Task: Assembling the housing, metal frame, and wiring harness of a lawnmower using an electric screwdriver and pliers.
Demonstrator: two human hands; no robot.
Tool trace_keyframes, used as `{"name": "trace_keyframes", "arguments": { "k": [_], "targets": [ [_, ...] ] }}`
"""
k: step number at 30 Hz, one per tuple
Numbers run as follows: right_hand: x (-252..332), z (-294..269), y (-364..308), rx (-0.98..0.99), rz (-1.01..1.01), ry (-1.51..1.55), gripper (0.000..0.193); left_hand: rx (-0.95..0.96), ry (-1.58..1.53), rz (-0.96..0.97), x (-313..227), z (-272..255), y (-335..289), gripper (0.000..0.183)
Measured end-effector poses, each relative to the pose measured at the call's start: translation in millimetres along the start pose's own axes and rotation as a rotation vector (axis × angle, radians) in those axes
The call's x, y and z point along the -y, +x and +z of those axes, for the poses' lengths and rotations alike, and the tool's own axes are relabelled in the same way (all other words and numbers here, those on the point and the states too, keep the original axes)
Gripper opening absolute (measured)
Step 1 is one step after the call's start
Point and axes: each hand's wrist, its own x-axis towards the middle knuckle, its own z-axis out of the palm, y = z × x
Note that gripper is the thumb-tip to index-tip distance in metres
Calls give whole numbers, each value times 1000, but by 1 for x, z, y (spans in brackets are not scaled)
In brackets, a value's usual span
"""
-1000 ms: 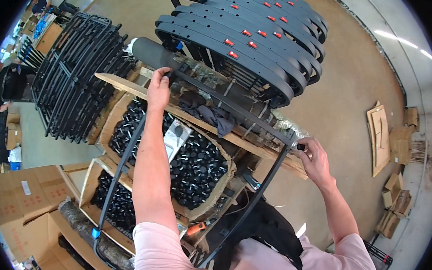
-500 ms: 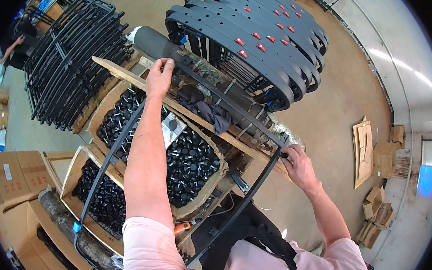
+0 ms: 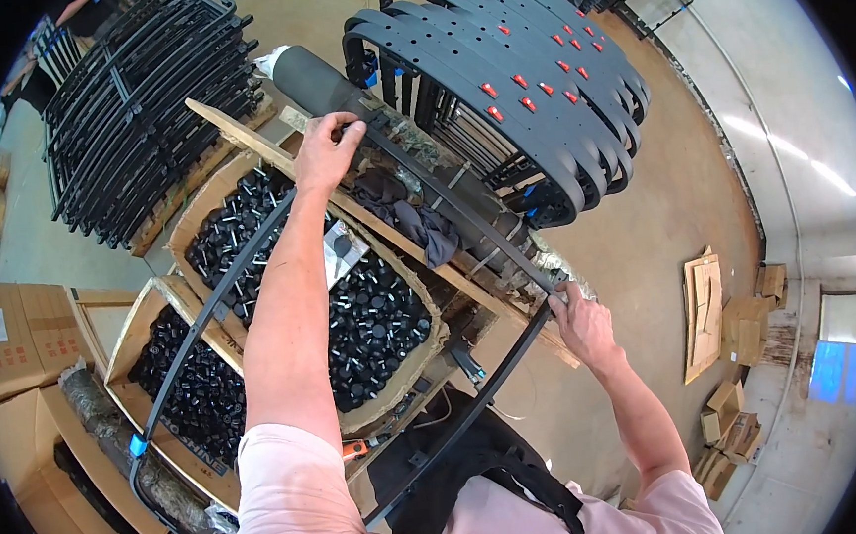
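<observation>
A black metal frame (image 3: 464,210) of flat bars lies in front of me, its far bar across a padded roll. My left hand (image 3: 329,153) is at the frame's far left corner, thumb and fingers pinched on a small dark piece I cannot make out. At the right corner my right hand (image 3: 587,330) has its fingers closed around a small black foot (image 3: 555,303), mostly hidden by the fingertips. Under my left forearm, a carton (image 3: 441,337) holds many black round-headed screw feet (image 3: 376,305), with a pale card (image 3: 345,251) on top.
A second carton (image 3: 123,383) of black parts stands at the left. Behind are a stack of black frames (image 3: 130,119) and curved dark panels (image 3: 493,64) with red clips. An orange-handled tool (image 3: 355,450) lies near my body. Flattened cardboard (image 3: 702,312) leans at right.
The view has shifted slightly. Both hands stay at the frame's corners; the right fingers have turned around the black foot, which shows less now. The left thumb and fingers have shifted their pinch.
</observation>
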Motion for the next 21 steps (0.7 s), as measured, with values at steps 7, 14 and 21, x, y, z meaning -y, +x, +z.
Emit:
{"name": "trace_keyframes", "arguments": {
  "k": [7, 14, 21],
  "targets": [
    [-2, -16, 2, 180, -58, -170, 51, -26, -109, -22, 4, -6, 1, 32],
    [21, -35, -16, 167, -191, -371, 53, 59, 31, -20, -11, -13, -7, 30],
    [12, -26, -11, 188, -263, -386, 43, 16, -231, -4, 18, -13, 0, 28]
  ]
}}
